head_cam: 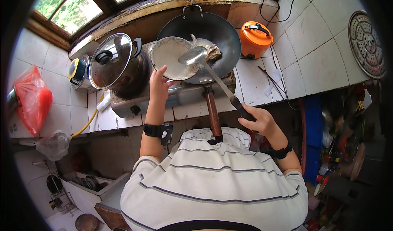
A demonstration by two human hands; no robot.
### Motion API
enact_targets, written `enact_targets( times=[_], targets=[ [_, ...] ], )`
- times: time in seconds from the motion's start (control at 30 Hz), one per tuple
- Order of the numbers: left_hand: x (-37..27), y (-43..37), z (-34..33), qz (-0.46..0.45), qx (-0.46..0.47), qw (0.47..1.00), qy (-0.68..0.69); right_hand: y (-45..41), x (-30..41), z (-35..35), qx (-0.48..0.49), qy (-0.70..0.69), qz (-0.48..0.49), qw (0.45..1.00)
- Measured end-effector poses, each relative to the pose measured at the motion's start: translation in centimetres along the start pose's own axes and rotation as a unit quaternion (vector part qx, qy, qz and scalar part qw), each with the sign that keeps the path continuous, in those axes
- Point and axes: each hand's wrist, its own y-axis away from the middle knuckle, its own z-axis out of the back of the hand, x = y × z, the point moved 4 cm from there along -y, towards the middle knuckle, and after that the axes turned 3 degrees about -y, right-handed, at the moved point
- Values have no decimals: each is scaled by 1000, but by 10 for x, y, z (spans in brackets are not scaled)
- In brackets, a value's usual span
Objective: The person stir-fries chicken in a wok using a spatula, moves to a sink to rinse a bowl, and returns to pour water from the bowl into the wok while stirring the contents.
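My left hand (160, 82) grips the near rim of a patterned bowl (170, 57), which is over the left part of a dark wok (230, 43). A little whitish residue shows inside the bowl. In my right hand (256, 119) is the black handle of a metal spatula (194, 55), its blade over the bowl's right side. Brown pieces of food (212, 52) and some pale liquid lie in the wok beside the blade. The wok's wooden handle (213, 111) points towards my body.
A pot with a glass lid (112, 60) stands on the gas stove (127, 106) to the left. Right of the wok are an orange lidded pot (255, 39) and dark chopsticks (273, 79) on the tiled counter. A red plastic bag (32, 99) is at the far left.
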Motion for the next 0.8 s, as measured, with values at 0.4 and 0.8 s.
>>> enact_targets(
  times=[0.4, 0.8],
  targets=[
    [-3, -2, 18, 26, 24, 996, 82, 72, -30, -16, -618, -449, -423, 487],
    [-11, 49, 35, 5, -12, 990, 141, 293, -100, -115, -746, -519, -395, 138]
  ],
)
